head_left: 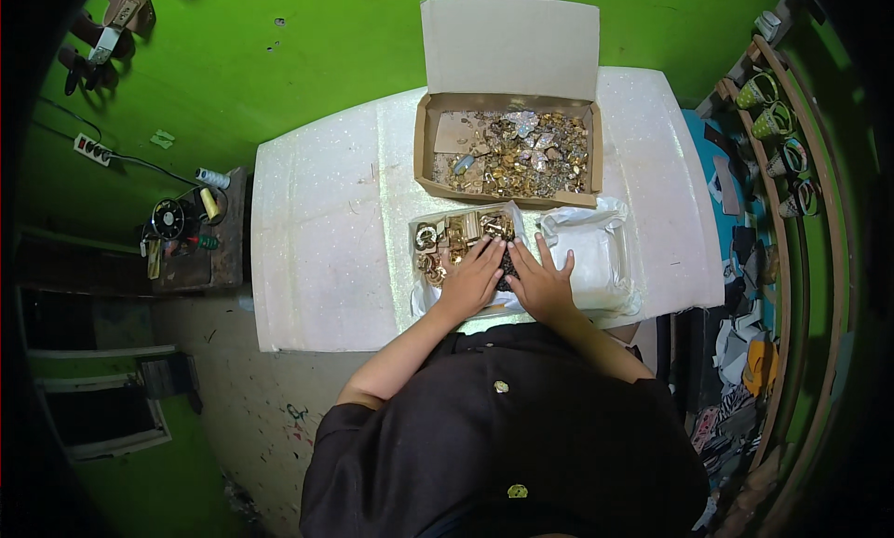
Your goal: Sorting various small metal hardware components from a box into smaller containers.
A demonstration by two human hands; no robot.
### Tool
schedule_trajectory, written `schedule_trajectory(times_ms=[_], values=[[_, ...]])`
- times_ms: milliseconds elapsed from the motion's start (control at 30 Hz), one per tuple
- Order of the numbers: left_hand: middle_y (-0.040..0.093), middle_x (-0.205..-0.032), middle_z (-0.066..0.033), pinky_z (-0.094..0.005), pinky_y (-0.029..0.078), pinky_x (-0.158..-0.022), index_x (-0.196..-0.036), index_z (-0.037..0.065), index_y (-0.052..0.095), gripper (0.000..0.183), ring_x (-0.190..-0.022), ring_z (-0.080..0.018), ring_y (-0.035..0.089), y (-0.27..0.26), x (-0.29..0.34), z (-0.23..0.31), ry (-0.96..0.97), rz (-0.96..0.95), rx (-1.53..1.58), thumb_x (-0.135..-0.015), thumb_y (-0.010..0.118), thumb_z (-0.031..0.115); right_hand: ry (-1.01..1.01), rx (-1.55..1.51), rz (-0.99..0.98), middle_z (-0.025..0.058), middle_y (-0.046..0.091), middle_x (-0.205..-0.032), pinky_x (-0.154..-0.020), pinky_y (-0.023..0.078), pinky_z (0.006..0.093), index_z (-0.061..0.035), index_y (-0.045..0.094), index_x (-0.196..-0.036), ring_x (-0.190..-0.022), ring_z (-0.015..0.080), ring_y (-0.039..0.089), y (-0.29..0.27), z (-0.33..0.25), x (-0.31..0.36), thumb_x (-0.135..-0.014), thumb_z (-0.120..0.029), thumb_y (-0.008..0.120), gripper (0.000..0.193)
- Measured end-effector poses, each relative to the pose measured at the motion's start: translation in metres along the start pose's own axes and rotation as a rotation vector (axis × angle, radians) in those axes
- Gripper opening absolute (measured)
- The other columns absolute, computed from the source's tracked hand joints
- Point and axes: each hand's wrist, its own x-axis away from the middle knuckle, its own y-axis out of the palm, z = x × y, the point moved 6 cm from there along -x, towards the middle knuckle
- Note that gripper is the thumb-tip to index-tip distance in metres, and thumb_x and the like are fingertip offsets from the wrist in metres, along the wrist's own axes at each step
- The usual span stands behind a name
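Note:
A shallow tray lined with white (419, 299) holds gold-coloured metal buckles and ornaments (428, 235) in sorted groups, with small black pieces (508, 262) at its right. My left hand (471, 279) lies over the tray's lower middle, fingers stretched forward. Beside it, my right hand (546, 282) spreads its fingers over the tray's right edge, the fingertips of both hands close around the black pieces. Neither hand visibly grips anything. To the right stands a second tray lined with white crumpled material (582, 249). What lies under my palms is hidden.
Behind the trays, an open cardboard box (510, 49) holds many loose shiny ornaments (535, 156). A glittery white cover (321, 231) lies over the table. At the left is a small wooden stand (219, 273) with thread spools; at the right, a rack (778, 259) with green sandals.

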Motion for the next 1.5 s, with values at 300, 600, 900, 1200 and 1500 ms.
schedule_trajectory(times_ms=[300, 600, 900, 1200, 1500], values=[[0.03, -0.149, -0.0083, -0.0684, 0.015, -0.1, -0.144, 0.009, 0.025, 0.054, -0.136, -0.0221, 0.03, 0.015, -0.002, -0.002, 0.04, -0.197, 0.01, -0.097, 0.036, 0.033, -0.081, 0.157, 0.087, 0.0025, 0.044, -0.139, -0.098, 0.014, 0.0667, -0.0117, 0.047, -0.132, -0.134, 0.0247, 0.031, 0.004, -0.002, -0.003, -0.083, -0.038, 0.056, 0.057], [0.03, -0.148, -0.0113, -0.0688, 0.0, -0.098, -0.143, 0.011, 0.031, 0.053, -0.139, -0.0289, 0.024, -0.009, -0.003, -0.006, 0.038, -0.139, 0.094, -0.096, 0.035, 0.036, -0.015, -0.072, -0.014, 0.0046, 0.042, -0.139, -0.094, 0.009, 0.0709, -0.0119, 0.05, -0.129, -0.133, 0.03, 0.029, -0.03, -0.009, -0.016, -0.082, -0.027, 0.059, 0.05], [0.027, -0.15, -0.0132, -0.073, -0.003, -0.093, -0.144, 0.018, 0.032, 0.062, -0.139, -0.0365, 0.019, -0.06, -0.045, -0.076, -0.22, 0.113, 0.002, -0.091, 0.038, 0.05, -0.085, -0.014, 0.202, 0.0014, 0.055, -0.115, -0.095, 0.021, 0.0554, -0.0209, 0.066, -0.099, -0.115, 0.0234, 0.045, -0.088, 0.04, -0.137, -0.074, -0.008, 0.06, 0.028], [0.034, -0.147, -0.0112, -0.064, 0.005, -0.098, -0.144, 0.007, 0.028, 0.063, -0.136, -0.0321, 0.028, -0.046, -0.044, -0.105, -0.288, 0.082, 0.142, -0.092, 0.04, 0.039, -0.441, -0.318, -0.271, 0.0007, 0.058, -0.092, -0.094, 0.025, 0.0527, -0.0199, 0.071, -0.083, -0.104, 0.0201, 0.05, 0.001, 0.012, -0.23, -0.072, -0.012, 0.068, 0.014], [0.038, -0.144, -0.0128, -0.0592, 0.003, -0.101, -0.143, 0.002, 0.027, 0.063, -0.135, -0.0337, 0.03, -0.044, -0.042, -0.109, -0.302, 0.111, 0.169, -0.092, 0.042, 0.037, -0.694, -0.032, -0.177, 0.0014, 0.055, -0.096, -0.093, 0.029, 0.052, -0.0145, 0.067, -0.09, -0.105, 0.0208, 0.048, 0.047, -0.006, -0.232, -0.069, -0.015, 0.063, 0.021]])
